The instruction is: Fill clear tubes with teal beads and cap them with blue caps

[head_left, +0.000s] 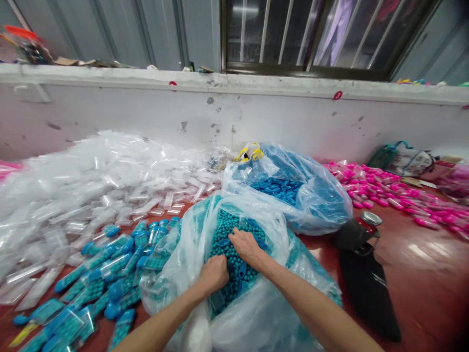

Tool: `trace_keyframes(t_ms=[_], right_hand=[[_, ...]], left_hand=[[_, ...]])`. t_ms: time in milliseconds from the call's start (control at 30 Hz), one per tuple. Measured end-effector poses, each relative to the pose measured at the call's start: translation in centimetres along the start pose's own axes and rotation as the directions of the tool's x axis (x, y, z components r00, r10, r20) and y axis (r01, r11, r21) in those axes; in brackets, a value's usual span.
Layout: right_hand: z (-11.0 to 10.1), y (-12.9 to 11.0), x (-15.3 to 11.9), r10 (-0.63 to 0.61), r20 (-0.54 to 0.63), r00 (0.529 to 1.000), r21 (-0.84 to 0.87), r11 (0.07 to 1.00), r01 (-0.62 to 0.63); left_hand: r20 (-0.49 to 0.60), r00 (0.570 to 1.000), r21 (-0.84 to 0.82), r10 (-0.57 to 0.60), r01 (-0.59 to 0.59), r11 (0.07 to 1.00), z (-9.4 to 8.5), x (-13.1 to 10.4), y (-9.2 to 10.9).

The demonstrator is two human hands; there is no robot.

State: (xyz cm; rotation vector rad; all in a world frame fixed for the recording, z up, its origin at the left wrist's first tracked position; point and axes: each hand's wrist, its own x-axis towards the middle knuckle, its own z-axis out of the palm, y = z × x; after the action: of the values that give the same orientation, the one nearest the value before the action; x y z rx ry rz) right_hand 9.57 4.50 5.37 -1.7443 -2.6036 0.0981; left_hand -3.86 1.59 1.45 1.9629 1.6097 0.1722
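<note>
In the head view, the plastic bag (pixel 252 322) lies with its mouth spread, likely so 2 hands can reach the teal beads (pixel 224 229) inside while its walls keep them gathered. The left hand (pixel 215 274) is curled nearly to a fist over them; the right hand (pixel 245 245), fingers bent, touches them just beyond. Whether either grips anything cannot be told. Round beads have no long axis; a blue piece (pixel 242 271) among them points roughly away from the person.

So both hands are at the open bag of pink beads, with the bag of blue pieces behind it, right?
No: the head view shows the beads are teal, not pink. The left hand and right hand are at the open bag, with the bag of blue pieces behind it.
</note>
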Motion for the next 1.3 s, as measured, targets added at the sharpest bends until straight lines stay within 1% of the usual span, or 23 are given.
trace_keyframes(t_ms=[100, 167, 233, 333, 433, 533, 600, 667, 700, 833, 900, 967, 1033, 1067, 1100, 1167, 1233, 1300], right_hand=[[0.5, 1.0, -0.3, 0.027, 0.019, 0.999, 0.001, 1.0, -0.027], [0.5, 1.8, -1.0, 0.061, 0.027, 0.998, -0.001, 0.998, -0.061], [0.1, 2.6, -1.8, 0.101, 0.037, 0.994, -0.002, 0.995, -0.101], [-0.6, 3.3, -2.5, 0.168, 0.02, 0.986, 0.014, 0.986, -0.169], [-0.7, 3.3, -3.0, 0.176, 0.0, 0.984, 0.041, 0.984, -0.176], [-0.4, 3.3, -3.4, 0.124, 0.051, 0.991, 0.041, 0.991, -0.126], [-0.3, 3.4, -3.7, 0.047, 0.098, 0.994, 0.048, 0.997, -0.052], [-0.1, 3.6, -3.8, -0.028, 0.124, 0.992, 0.046, 0.999, 0.023], [0.1, 3.6, -3.7, -0.04, 0.128, 0.991, 0.035, 0.999, 0.036], [0.7, 3.4, -3.6, 0.019, 0.117, 0.993, -0.009, 1.0, -0.018], [0.7, 3.3, -3.6, 0.022, 0.063, 0.998, -0.001, 1.0, -0.022], [0.2, 3.3, -3.6, 0.013, -0.031, 0.999, 0.003, 1.0, -0.013], [-0.4, 3.1, -3.6, 0.022, -0.112, 0.993, 0.004, 1.0, -0.021], [-0.7, 3.0, -3.5, 0.031, -0.127, 0.991, 0.017, 0.999, -0.029], [-0.8, 2.8, -3.5, 0.038, -0.123, 0.992, 0.053, 0.998, -0.032], [-0.7, 2.5, -3.3, 0.022, -0.071, 0.997, 0.187, 0.982, -0.008], [-0.2, 2.2, -3.1, -0.029, -0.029, 0.999, 0.346, 0.938, 0.037], [0.3, 2.1, -3.0, -0.068, -0.007, 0.998, 0.482, 0.874, 0.063]], left_hand=[[0.007, 0.997, -0.157, -0.08, 0.08, 0.984, 0.7, 1.7, 0.8], [0.063, 0.989, -0.291, -0.135, 0.147, 0.945, 1.3, 2.6, 1.0], [0.139, 0.977, -0.43, -0.162, 0.207, 0.879, 1.9, 3.1, 1.1], [0.212, 0.966, -0.611, -0.148, 0.249, 0.752, 2.3, 3.1, 1.0], [0.25, 0.962, -0.733, -0.107, 0.26, 0.628, 2.1, 2.7, 0.7], [0.271, 0.961, -0.808, -0.058, 0.26, 0.529, 1.8, 2.3, 0.4], [0.275, 0.96, -0.832, -0.049, 0.263, 0.488, 1.7, 2.1, 0.3], [0.27, 0.96, -0.838, -0.074, 0.272, 0.474, 1.6, 2.1, 0.2], [0.262, 0.96, -0.836, -0.097, 0.276, 0.475, 1.7, 2.0, 0.1], [0.206, 0.964, -0.829, -0.168, 0.263, 0.494, 1.4, 1.6, 0.2], [0.176, 0.969, -0.831, -0.172, 0.24, 0.502, 1.0, 1.2, 0.3], [0.144, 0.974, -0.832, -0.175, 0.214, 0.512, 0.6, 0.8, 0.5], [0.081, 0.982, -0.822, -0.17, 0.162, 0.545, 0.1, 0.5, 0.6], [0.04, 0.986, -0.812, -0.163, 0.127, 0.57, 0.0, 0.5, 0.6], [0.0, 0.989, -0.799, -0.151, 0.091, 0.594, -0.1, 0.5, 0.6], [-0.046, 0.992, -0.788, -0.114, 0.035, 0.615, -0.1, 0.6, 0.6], [-0.031, 0.997, -0.809, -0.068, 0.015, 0.588, 0.0, 0.6, 0.6], [0.017, 1.0, -0.841, -0.014, 0.022, 0.541, 0.1, 0.6, 0.5]])
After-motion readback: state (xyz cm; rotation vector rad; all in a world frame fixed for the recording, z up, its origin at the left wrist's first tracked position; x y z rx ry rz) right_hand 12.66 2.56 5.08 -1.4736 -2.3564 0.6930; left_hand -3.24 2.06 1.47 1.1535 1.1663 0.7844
